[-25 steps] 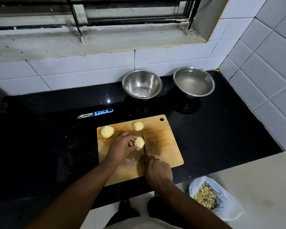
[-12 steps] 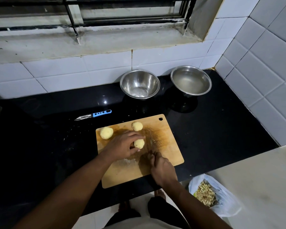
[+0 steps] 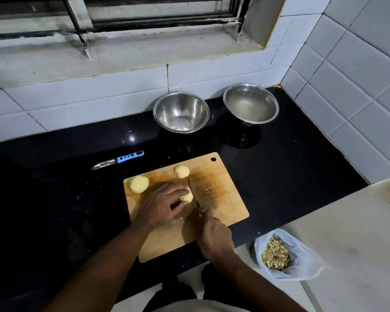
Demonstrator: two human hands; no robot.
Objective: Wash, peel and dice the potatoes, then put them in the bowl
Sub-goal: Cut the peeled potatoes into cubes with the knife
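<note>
On board (image 3: 225,199): three potatoes (image 3: 182,171).

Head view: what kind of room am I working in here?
Most likely a home kitchen: a black stone countertop against white tiled walls, a wooden cutting board with peeled potatoes, and two steel bowls by the window.

Dim kitchen corner. Glossy black stone tabletop (image 3: 291,158) with a small light glare, scattered specks. White tiled walls (image 3: 356,91) at back and right, stained grout at the seam. Grimy concrete window sill (image 3: 126,52) above the tiles, dark-framed window (image 3: 158,12) with bars. Pale marble slab (image 3: 351,233) at lower right; light floor (image 3: 252,287) below.
</note>
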